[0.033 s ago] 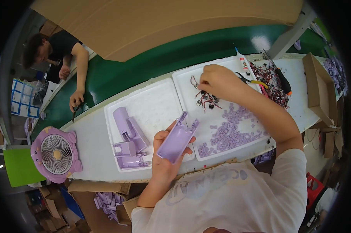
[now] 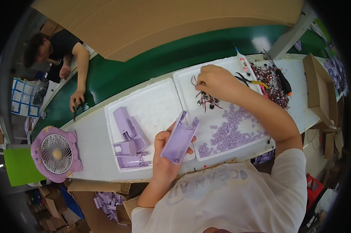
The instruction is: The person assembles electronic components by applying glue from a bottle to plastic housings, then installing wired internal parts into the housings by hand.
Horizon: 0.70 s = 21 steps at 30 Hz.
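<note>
Pale letters (image 2: pixel 212 183) mark the white shirt (image 2: pixel 237 202); the bottle label (image 2: pixel 243 61) seems illegible.

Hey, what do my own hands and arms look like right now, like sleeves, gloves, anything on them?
Your left hand and right hand show no gloves, and your forearms are bare, without visible bands. Your white T-shirt has short, plain sleeves.

Lilac animal-shaped fan (image 2: pixel 57 154), open cardboard box (image 2: pixel 319 87), possibly a red stool (image 2: pixel 313 187)

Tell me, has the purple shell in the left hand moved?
Yes, slightly: the purple shell in the left hand has shifted rightward, judged against the left white tray.
</note>
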### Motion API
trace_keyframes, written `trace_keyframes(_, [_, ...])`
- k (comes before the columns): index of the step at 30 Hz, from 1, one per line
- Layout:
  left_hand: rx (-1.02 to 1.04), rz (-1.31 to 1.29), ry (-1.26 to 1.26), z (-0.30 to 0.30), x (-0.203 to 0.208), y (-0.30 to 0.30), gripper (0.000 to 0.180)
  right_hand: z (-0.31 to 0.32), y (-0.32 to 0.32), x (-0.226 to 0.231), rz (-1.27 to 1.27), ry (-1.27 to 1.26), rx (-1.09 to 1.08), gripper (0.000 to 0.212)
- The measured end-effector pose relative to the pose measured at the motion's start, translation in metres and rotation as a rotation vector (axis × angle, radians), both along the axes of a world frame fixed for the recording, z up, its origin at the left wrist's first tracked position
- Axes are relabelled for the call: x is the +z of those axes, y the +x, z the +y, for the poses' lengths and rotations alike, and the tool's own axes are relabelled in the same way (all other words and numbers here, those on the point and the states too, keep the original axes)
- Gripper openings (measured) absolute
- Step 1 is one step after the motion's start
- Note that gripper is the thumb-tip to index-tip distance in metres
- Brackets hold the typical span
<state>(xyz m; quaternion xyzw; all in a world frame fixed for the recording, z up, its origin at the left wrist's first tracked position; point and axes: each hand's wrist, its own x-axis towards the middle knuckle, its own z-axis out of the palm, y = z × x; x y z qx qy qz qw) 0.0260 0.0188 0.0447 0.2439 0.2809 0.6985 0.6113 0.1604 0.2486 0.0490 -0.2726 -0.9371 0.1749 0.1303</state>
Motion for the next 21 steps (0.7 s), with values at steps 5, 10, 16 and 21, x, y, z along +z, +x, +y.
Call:
trace_keyframes(5, [-0.015, 0.024, -0.018, -0.002, -0.003, 0.003, 0.029, 0.006, -0.021, -0.003, -0.207, 0.043, 0.032, 0.012])
trace_keyframes(10, [-0.013, 0.079, -0.145, -0.005, -0.010, 0.002, 0.013, 0.002, -0.028, 0.007, -0.234, -0.005, 0.026, 0.010])
trace_keyframes(16, [0.052, 0.216, -0.346, 0.003, 0.004, 0.011, 0.013, -0.041, -0.002, 0.038, 0.391, -0.977, 0.083, 0.010])
trace_keyframes(21, [0.124, 0.506, -0.153, 0.019, 0.003, 0.012, 0.014, -0.075, 0.010, 0.046, 0.459, -0.759, 0.326, 0.012])
